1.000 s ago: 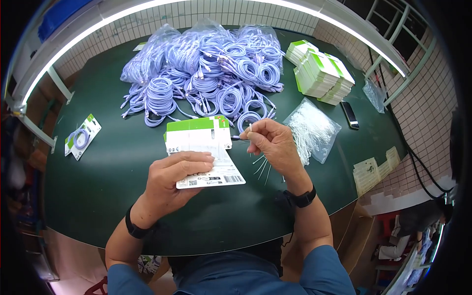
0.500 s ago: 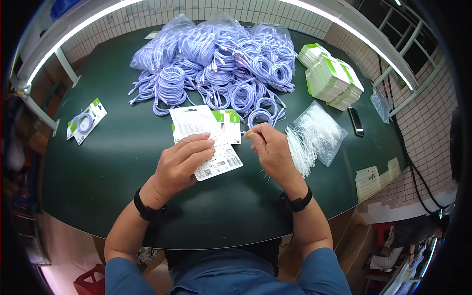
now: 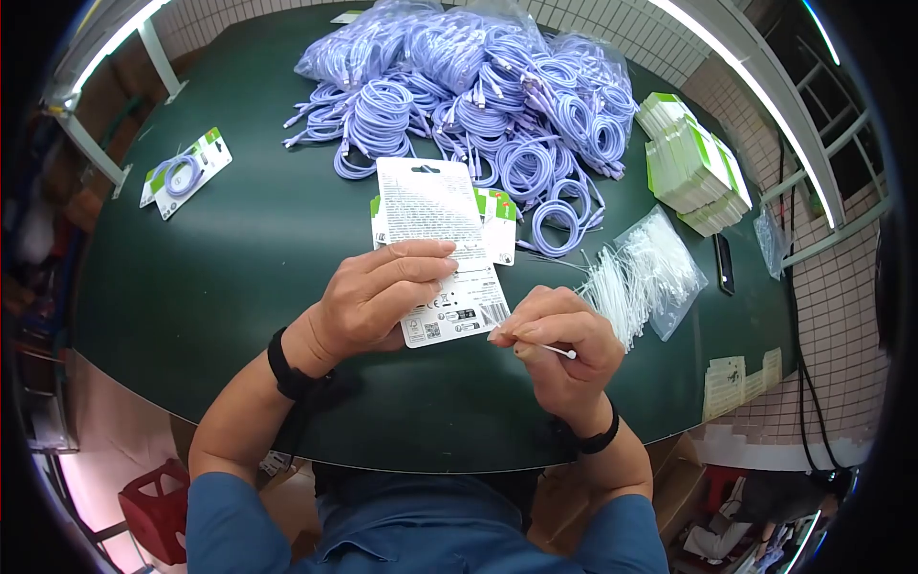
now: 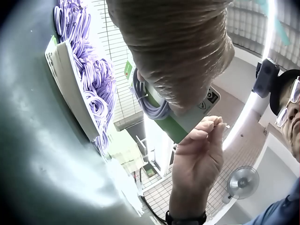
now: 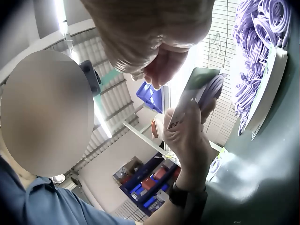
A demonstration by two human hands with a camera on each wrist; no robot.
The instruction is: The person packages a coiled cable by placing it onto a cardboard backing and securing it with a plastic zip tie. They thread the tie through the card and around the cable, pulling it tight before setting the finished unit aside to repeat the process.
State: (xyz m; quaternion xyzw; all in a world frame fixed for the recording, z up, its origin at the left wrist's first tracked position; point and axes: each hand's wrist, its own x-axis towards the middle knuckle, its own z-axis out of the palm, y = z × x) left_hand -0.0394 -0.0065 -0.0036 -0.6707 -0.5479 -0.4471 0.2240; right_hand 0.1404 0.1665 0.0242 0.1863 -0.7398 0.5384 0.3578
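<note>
My left hand (image 3: 382, 292) grips a printed white card (image 3: 435, 206), its text side facing up, fingers across its middle. On the card's underside a coiled purple cable (image 4: 152, 110) is held against the green and white face. Close to the card's lower right corner, my right hand (image 3: 569, 349) pinches a thin white cable tie (image 3: 559, 352), its head end sticking out past the fingers. Behind the held card lies a stack of similar cards (image 3: 500, 236), partly hidden by it.
A large heap of purple cables (image 3: 478, 96), partly bagged, fills the back. At right are a bag of white ties (image 3: 660, 273), stacked green-and-white cards (image 3: 693, 172) and a phone (image 3: 724, 264). Cards with a coiled cable (image 3: 196, 172) lie at left.
The left hand has turned the card from a tilt to text side up. The right hand has come down from beside the stack to the card's lower corner with the tie.
</note>
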